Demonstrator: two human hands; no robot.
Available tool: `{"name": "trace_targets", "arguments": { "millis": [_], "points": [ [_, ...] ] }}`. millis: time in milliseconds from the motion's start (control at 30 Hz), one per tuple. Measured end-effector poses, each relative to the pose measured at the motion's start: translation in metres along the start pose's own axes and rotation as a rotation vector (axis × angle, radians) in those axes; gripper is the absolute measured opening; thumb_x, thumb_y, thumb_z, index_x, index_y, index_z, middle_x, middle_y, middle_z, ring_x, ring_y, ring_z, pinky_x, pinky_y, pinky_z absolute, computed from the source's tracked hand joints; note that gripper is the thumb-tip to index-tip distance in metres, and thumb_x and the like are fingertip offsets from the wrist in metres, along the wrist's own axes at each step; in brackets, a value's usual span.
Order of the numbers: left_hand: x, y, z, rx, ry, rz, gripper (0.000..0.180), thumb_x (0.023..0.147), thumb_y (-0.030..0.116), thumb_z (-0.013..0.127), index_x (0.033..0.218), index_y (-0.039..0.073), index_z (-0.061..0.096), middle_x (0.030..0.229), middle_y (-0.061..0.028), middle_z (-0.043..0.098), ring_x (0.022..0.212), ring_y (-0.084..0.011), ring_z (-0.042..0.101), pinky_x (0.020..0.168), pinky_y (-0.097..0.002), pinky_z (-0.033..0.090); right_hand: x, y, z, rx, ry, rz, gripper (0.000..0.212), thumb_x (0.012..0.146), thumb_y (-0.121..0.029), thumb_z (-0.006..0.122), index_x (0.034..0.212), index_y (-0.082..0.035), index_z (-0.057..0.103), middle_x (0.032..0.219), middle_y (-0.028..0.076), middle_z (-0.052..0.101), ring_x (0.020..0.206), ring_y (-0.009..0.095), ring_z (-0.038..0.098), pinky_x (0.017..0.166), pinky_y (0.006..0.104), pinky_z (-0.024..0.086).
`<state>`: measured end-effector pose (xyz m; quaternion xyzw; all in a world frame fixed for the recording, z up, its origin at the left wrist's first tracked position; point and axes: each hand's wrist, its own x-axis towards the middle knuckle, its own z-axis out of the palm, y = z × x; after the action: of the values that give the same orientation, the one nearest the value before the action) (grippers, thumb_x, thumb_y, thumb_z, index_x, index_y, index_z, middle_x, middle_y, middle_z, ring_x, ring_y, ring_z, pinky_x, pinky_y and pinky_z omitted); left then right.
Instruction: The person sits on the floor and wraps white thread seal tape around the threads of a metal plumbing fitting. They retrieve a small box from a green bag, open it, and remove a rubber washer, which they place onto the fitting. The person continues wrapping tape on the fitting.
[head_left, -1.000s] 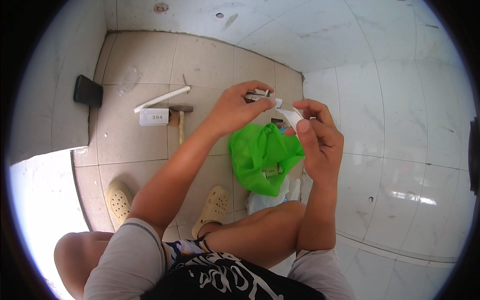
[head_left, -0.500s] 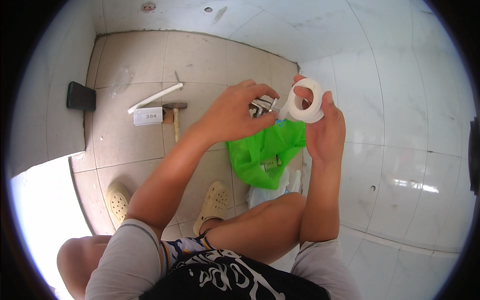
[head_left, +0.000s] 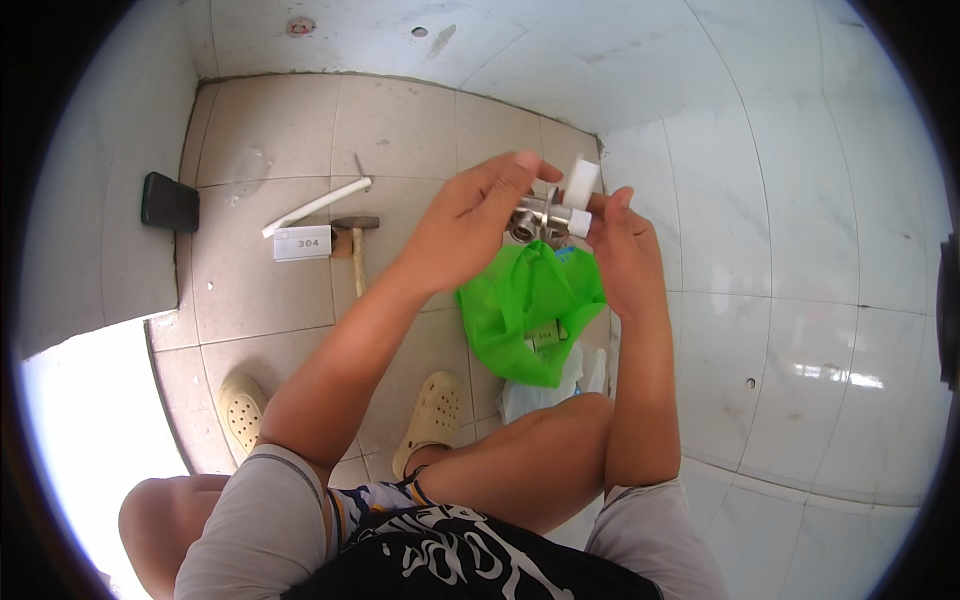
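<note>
A silver metal angle valve is gripped in my left hand, its fingers closed round the far side and partly hidden. White thread seal tape covers the valve's right-hand end. Beside that end, my right hand has the white tape roll on its fingers, seen edge-on and slightly blurred. The thumb is raised and stands apart from the roll. Right below both hands lies a green bag with a small box showing in its opening.
On the tiled floor to the left are a hammer, a small grey-white box, a white tube and clear plastic. A dark phone leans against the left ledge. White tiled wall rises close on my right.
My right hand has turned the roll from face-on to edge-on, up beside the valve. The valve has tilted into clearer view, with its white-wrapped end now showing.
</note>
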<state>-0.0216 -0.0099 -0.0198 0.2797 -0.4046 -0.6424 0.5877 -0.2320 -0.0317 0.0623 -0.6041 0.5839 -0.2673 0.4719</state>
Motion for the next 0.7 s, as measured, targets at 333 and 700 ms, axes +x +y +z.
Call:
{"name": "trace_targets", "arguments": {
  "millis": [333, 700],
  "points": [
    [0.008, -0.016, -0.006, -0.005, 0.338, -0.005, 0.030, 0.115, 0.032, 0.054, 0.118, 0.007, 0.071, 0.074, 0.0072, 0.055, 0.062, -0.0011, 0.045, 0.052, -0.0214, 0.036, -0.017, -0.012, 0.028, -0.317, -0.079, 0.087, 0.051, 0.104, -0.041, 0.076, 0.133, 0.001, 0.068, 0.119, 0.009, 0.075, 0.100, 0.014, 0.066, 0.091, 0.0289, 0.052],
    [0.015, -0.025, -0.021, 0.253, 0.654, 0.172, 0.032, 0.115, 0.029, 0.054, 0.112, 0.005, 0.073, 0.069, 0.0035, 0.056, 0.060, -0.0052, 0.048, 0.054, -0.0268, 0.041, -0.036, -0.020, 0.043, -0.467, -0.131, -0.148, 0.045, 0.103, -0.041, 0.076, 0.093, 0.003, 0.077, 0.140, 0.016, 0.070, 0.105, 0.020, 0.067, 0.090, 0.0331, 0.052]
  ]
}}
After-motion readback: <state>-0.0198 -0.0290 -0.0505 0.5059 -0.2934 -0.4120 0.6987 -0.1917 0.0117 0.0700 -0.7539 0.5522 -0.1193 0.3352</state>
